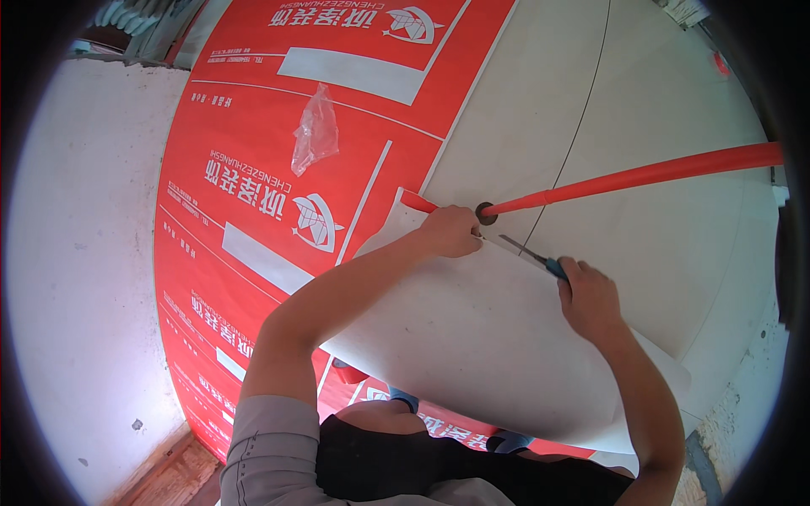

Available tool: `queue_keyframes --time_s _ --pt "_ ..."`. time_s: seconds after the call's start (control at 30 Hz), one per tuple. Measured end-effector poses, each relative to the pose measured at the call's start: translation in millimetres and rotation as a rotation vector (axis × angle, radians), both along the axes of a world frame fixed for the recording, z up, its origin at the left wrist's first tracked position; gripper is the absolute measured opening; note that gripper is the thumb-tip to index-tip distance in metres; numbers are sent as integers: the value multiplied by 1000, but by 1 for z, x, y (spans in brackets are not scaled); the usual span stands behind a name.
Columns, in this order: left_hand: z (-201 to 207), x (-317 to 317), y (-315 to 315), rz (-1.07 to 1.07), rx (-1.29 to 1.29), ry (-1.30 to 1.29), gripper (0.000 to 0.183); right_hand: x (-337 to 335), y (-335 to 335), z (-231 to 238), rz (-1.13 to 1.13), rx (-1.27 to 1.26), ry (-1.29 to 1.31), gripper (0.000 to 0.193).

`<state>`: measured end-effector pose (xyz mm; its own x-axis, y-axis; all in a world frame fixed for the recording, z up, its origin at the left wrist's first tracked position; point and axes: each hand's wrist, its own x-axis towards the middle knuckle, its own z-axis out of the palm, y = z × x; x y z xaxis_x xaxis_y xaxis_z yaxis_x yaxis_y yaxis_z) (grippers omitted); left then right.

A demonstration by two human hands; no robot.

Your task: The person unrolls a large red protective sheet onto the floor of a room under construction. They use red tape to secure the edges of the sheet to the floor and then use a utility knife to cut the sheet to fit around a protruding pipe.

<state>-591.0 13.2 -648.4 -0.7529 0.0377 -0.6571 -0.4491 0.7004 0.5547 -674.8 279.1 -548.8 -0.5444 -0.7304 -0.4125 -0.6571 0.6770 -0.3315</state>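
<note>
My left hand (451,231) is closed on the edge of a red printed floor-protection sheet, which is folded back here so its whitish underside (472,312) faces up. In my right hand (591,297) is a utility knife (553,268) with a teal handle. Its long thin blade points up and left toward the left hand, close to the sheet's edge. Just beyond my left fingertips stands a red pole (624,176) with a dark round foot on the floor. The sheet's red printed side (354,118) lies spread out to the left.
A crumpled clear plastic bag (316,135) lies on the red sheet. Pale floor tiles (666,101) with dark joints extend to the right. A white wall (84,236) borders the left side. My knees and feet are below, partly hidden by the folded sheet.
</note>
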Motion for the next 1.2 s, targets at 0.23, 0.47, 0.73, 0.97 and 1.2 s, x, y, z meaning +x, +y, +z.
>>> queue_keyframes --time_s 0.23,0.47,0.73,0.97,1.2 --pt "0 11 -3 35 21 18 29 -14 -66 16 345 233 144 13" --pt "-5 11 -7 54 52 -18 26 -15 -80 20 488 255 261 10" --pt "-6 9 -5 21 38 39 21 -5 -80 8 513 302 311 12" --pt "-1 13 -5 60 77 121 16 -4 -85 8 540 337 307 11" --pt "1 13 -6 63 95 86 16 -1 -107 10 598 405 239 2"
